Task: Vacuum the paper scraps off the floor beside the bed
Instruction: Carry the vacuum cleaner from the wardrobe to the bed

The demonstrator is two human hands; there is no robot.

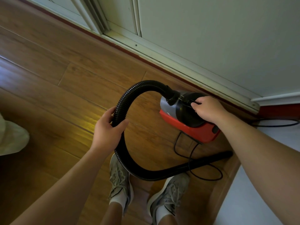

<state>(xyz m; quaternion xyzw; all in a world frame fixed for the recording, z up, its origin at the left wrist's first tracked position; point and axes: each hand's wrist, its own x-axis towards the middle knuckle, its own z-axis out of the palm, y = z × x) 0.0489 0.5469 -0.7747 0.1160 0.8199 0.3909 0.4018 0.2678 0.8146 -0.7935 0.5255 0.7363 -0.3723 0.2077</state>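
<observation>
Sitting right of frame centre on the floor, the vacuum has a red base and a black and grey top, close to the skirting that runs diagonally to the right edge. The right hand lies on its black top with fingers curled down over the upper part, gripping it.

The hose leaves the vacuum's upper-left end, arches up and left, then drops toward frame centre. The left hand is closed round it there, thumb on one side and fingers wrapped round the other. The grip point lies left of the vacuum and slightly lower in the frame.

Below that hand the hose curves past the shoes at bottom centre and runs right to its open end, which lies on the floor below the vacuum.

A thin black cord loops on the floor under the vacuum and across the hose. A pale surface fills the lower right corner. A cream object sits at the left edge.
</observation>
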